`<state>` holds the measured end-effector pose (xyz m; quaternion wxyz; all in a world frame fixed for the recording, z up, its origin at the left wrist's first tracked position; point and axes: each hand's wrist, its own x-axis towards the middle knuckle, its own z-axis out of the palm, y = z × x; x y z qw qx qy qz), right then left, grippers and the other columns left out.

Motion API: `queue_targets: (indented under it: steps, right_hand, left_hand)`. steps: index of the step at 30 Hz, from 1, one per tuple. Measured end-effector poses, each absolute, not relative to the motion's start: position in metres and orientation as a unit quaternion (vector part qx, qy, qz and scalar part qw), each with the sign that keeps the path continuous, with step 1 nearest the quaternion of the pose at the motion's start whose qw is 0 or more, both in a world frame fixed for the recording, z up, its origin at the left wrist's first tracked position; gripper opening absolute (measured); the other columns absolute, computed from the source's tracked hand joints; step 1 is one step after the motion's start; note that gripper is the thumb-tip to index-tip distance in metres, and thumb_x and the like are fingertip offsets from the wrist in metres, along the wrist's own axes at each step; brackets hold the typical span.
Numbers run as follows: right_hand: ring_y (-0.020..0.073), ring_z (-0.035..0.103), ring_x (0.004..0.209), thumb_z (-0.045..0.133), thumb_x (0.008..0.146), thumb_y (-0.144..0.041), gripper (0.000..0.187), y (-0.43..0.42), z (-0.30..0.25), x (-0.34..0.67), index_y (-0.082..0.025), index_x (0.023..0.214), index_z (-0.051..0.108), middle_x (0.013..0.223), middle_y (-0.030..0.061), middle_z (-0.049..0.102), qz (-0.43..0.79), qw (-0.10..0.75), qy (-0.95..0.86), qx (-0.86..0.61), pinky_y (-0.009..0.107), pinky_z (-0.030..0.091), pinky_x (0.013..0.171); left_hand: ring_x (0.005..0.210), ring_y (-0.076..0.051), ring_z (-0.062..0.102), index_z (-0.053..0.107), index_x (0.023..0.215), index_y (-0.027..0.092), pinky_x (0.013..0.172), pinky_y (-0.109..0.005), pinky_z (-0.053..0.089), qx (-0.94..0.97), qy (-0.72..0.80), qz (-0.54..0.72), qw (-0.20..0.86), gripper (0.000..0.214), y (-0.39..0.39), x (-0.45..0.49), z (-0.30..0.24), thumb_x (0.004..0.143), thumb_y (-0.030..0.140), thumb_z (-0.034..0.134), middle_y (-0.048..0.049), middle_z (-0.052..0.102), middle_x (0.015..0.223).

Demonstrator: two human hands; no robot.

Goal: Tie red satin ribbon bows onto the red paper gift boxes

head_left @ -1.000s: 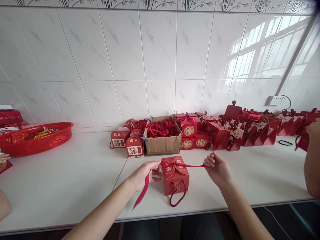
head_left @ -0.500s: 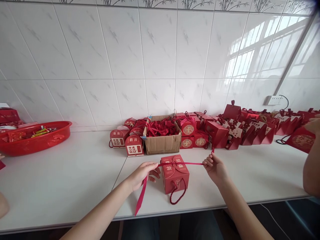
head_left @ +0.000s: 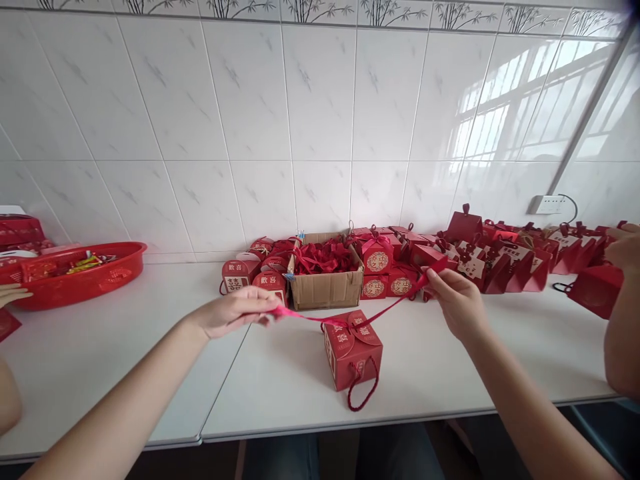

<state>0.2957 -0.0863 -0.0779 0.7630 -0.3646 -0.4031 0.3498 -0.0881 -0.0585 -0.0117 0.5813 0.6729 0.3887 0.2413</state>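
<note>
A red gift box [head_left: 356,360] with gold lettering sits on the white table, its dark red cord handle [head_left: 364,393] hanging down the near side. Across its top runs a red ribbon [head_left: 385,311], crossed at the middle of the lid and pulled out to both sides. My left hand [head_left: 239,312], left of the box and above the table, pinches one ribbon end between thumb and fingers. Up and to the right of the box, my right hand [head_left: 457,300] grips the other end, whose tip sticks out past the fingertips.
Behind the box stands a cardboard carton [head_left: 327,288] of red ribbons, with small red boxes [head_left: 240,275] on its left and stacked boxes [head_left: 377,259] and bags [head_left: 495,267] on its right. A red plastic basket [head_left: 100,273] is far left. Other people's hands [head_left: 625,243] show at both sides.
Both hands have moved apart and upward, drawing the ribbon out wider. The left moved left, the right moved right. The box has shifted and turned slightly.
</note>
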Motion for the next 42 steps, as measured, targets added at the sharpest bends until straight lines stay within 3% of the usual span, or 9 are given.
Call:
queue_targets:
  steps: [3, 8, 14, 22, 28, 33, 36, 39, 42]
  right_hand:
    - [0.009, 0.047, 0.058, 0.076, 0.07, -0.036, 0.023, -0.081, -0.048, 0.278, -0.018, 0.064, 0.064, 0.06, -0.002, 0.056, 0.259, 0.728, -0.508, -0.381, 0.022, 0.039, 0.052]
    - [0.0075, 0.039, 0.054, 0.068, 0.076, -0.04, 0.029, -0.073, -0.007, 0.239, -0.017, 0.061, 0.059, 0.057, -0.0037, 0.048, 0.253, 0.686, -0.597, -0.331, 0.023, 0.031, 0.051]
    - [0.0066, 0.032, 0.05, 0.067, 0.075, -0.042, 0.032, -0.07, 0.011, 0.215, -0.017, 0.059, 0.057, 0.053, -0.0054, 0.042, 0.258, 0.65, -0.635, -0.328, 0.023, 0.027, 0.05]
    - [0.0067, 0.035, 0.05, 0.063, 0.079, -0.044, 0.035, -0.072, 0.016, 0.215, -0.016, 0.06, 0.056, 0.053, -0.0046, 0.043, 0.259, 0.62, -0.655, -0.347, 0.022, 0.029, 0.05]
    - [0.0094, 0.046, 0.056, 0.064, 0.076, -0.049, 0.035, -0.071, 0.013, 0.221, -0.017, 0.066, 0.056, 0.062, -0.0012, 0.052, 0.324, 0.62, -0.631, -0.334, 0.023, 0.037, 0.055]
    - [0.0078, 0.031, 0.044, 0.055, 0.079, -0.054, 0.039, -0.08, 0.0, 0.25, -0.019, 0.064, 0.05, 0.052, -0.005, 0.039, 0.247, 0.488, -0.658, -0.518, 0.023, 0.025, 0.044]
    - [0.0137, 0.047, 0.054, 0.056, 0.079, -0.048, 0.03, -0.084, -0.015, 0.263, -0.019, 0.074, 0.059, 0.064, 0.0014, 0.054, 0.087, 0.35, -0.686, -0.631, 0.026, 0.034, 0.051]
    - [0.0218, 0.059, 0.083, 0.056, 0.08, -0.045, 0.031, -0.084, -0.035, 0.262, -0.018, 0.093, 0.063, 0.096, 0.0099, 0.063, 0.011, 0.297, -0.721, -0.627, 0.031, 0.044, 0.069]
    - [0.0221, 0.06, 0.088, 0.054, 0.081, -0.051, 0.036, -0.08, -0.057, 0.251, -0.019, 0.093, 0.063, 0.098, 0.0091, 0.066, 0.131, 0.233, -0.773, -0.576, 0.032, 0.046, 0.075]
  left_hand:
    - [0.108, -0.025, 0.055, 0.073, 0.085, 0.014, 0.084, -0.033, 0.043, 0.692, 0.328, 0.314, 0.561, 0.022, -0.052, -0.069, 0.015, 0.076, 0.03, 0.063, -0.0115, 0.066, 0.112]
    - [0.094, -0.023, 0.062, 0.069, 0.073, 0.016, 0.079, -0.034, 0.045, 0.633, 0.261, 0.392, 0.615, 0.026, -0.043, -0.014, 0.032, 0.082, 0.038, 0.058, -0.0085, 0.07, 0.099]
    - [0.104, -0.025, 0.06, 0.07, 0.097, 0.014, 0.09, -0.038, 0.041, 0.658, 0.188, 0.438, 0.583, 0.051, -0.052, 0.023, 0.025, 0.088, 0.054, 0.041, -0.0101, 0.069, 0.107]
    - [0.116, -0.021, 0.052, 0.07, 0.104, 0.021, 0.104, -0.036, 0.03, 0.746, 0.194, 0.476, 0.425, 0.036, -0.063, 0.028, 0.018, 0.09, 0.045, 0.046, -0.0038, 0.067, 0.115]
    - [0.087, -0.019, 0.063, 0.067, 0.099, 0.015, 0.086, -0.037, 0.046, 0.725, 0.22, 0.48, 0.443, 0.039, -0.061, 0.025, 0.02, 0.087, 0.047, 0.047, -0.008, 0.068, 0.102]
    - [0.074, -0.021, 0.06, 0.066, 0.078, 0.016, 0.073, -0.038, 0.047, 0.802, 0.448, 0.389, 0.07, 0.029, -0.057, 0.003, 0.0, 0.083, 0.04, 0.05, -0.0081, 0.064, 0.087]
    - [0.094, -0.03, 0.058, 0.067, 0.077, 0.017, 0.084, -0.048, 0.042, 0.822, 0.491, 0.273, -0.093, 0.026, -0.058, -0.002, -0.027, 0.081, 0.038, 0.053, -0.0126, 0.06, 0.103]
    - [0.112, -0.032, 0.05, 0.065, 0.093, 0.018, 0.094, -0.047, 0.038, 0.858, 0.445, 0.253, -0.041, 0.032, -0.063, 0.003, -0.055, 0.081, 0.046, 0.053, -0.0123, 0.056, 0.119]
    - [0.104, -0.027, 0.057, 0.058, 0.111, 0.019, 0.087, -0.039, 0.045, 0.874, 0.42, 0.213, 0.118, 0.046, -0.067, 0.01, -0.075, 0.079, 0.052, 0.054, -0.0102, 0.058, 0.117]
